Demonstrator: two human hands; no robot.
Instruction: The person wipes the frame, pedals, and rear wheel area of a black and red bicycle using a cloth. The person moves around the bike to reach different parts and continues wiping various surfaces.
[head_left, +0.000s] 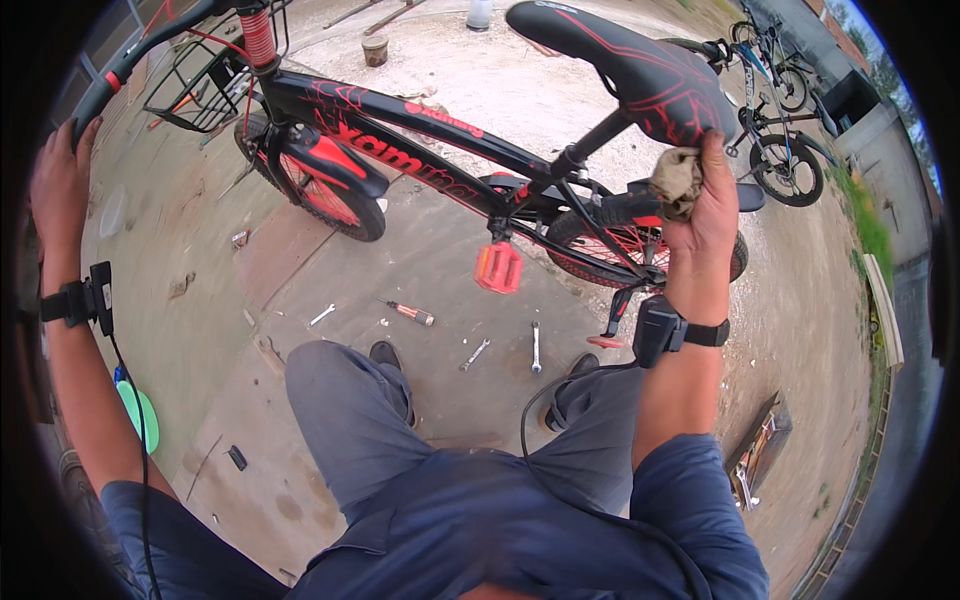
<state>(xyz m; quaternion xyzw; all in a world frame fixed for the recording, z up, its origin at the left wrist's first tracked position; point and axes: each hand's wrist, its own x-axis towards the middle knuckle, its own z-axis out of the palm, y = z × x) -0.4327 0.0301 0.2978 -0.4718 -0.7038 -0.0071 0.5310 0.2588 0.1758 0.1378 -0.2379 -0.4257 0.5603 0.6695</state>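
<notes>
A black and red bicycle [400, 130] stands across in front of me, its handlebar to the left and its saddle [640, 75] to the right. My left hand [62, 190] is closed round the end of the black handlebar grip [95, 105]; part of its fingers is hidden. In my right hand [708, 205] is a crumpled, dirty beige rag [677, 183], just under the rear of the saddle. The thumb reaches up to the saddle's edge. A red pedal [498, 268] hangs below the frame, facing me.
Between my feet and the bicycle lie a screwdriver [410, 313] and several wrenches, one a long wrench [536, 347]. A tool box [757, 450] sits at the right, a green basin [140, 415] at the left. Other bicycles [785, 165] stand at the far right; a small bucket [375, 50] is behind.
</notes>
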